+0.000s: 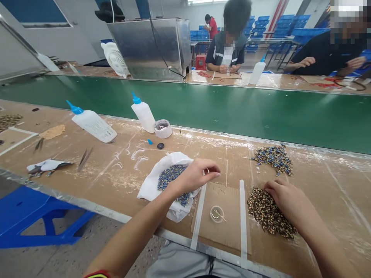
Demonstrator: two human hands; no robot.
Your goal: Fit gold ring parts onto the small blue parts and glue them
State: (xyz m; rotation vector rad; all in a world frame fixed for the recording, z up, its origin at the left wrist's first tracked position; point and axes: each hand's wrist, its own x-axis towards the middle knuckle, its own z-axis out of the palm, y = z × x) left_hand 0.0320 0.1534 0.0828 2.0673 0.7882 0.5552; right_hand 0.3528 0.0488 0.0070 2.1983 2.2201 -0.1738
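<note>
My left hand [199, 172] hovers over the cardboard with thumb and fingertips pinched together; whatever they may hold is too small to make out. Under that wrist lies a white cloth or bag [147, 187] with many small blue parts [171, 174] on it. At the right, my right hand [282, 193] has its fingers closed at the upper edge of a heap of small brown and gold parts [266, 212]; its fingertips are partly hidden. Between the hands, a small clear cup [216, 214] with a thin stick in it sits on a cardboard piece [226, 235] edged with white tape.
Behind the brown heap is another pile of blue and gold parts [274, 159]. Two white squeeze bottles, one leaning [94, 125] and one [144, 116] beside a tape roll [162, 129], stand at left with tweezers [84, 159]. A green conveyor belt [203, 104] runs behind; people sit across it.
</note>
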